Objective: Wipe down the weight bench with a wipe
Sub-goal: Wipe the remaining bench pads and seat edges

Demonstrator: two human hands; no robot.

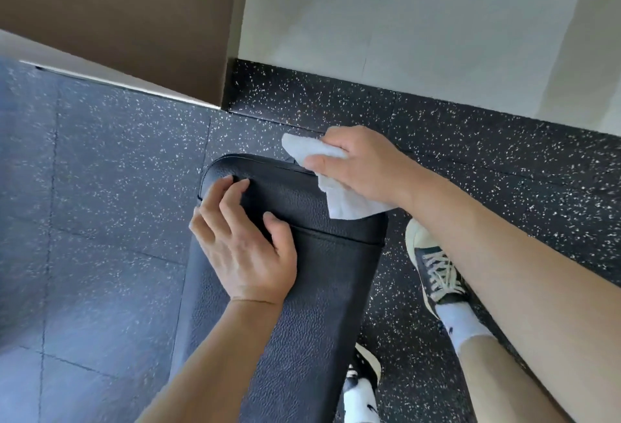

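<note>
Head view, looking down the length of the weight bench (302,288). Black textured pad, with a seam running across it near the far end.

Right hand (363,167): at the far right corner of the bench pad. Fingers curled round a white wipe (339,194), thumb lying over its top. The wipe is bunched in the grip; one end sticks out past the fingers beyond the far edge of the pad, the other hangs below the palm and lies on the pad's right edge. Wipe in contact with the pad at that corner.

Left hand (242,247): on the pad's left side, near the far left corner. Fingers spread and lightly bent, fingertips (247,184) resting on the pad just short of the far rounded edge; thumb lies along the seam. It holds nothing, only rests on the bench.

Both forearms bare, reaching in from the near side.

Floor (100,187): dark speckled rubber tiles, joints visible to the left of the bench. The same speckled material forms the skirting below a pale wall (403,19) past the far end. Brown panel (117,19) at far left.

Right of the bench: a dark sneaker (437,271) with white laces and a white sock. A second shoe (364,375) is partly visible beside the pad's near right edge.
</note>
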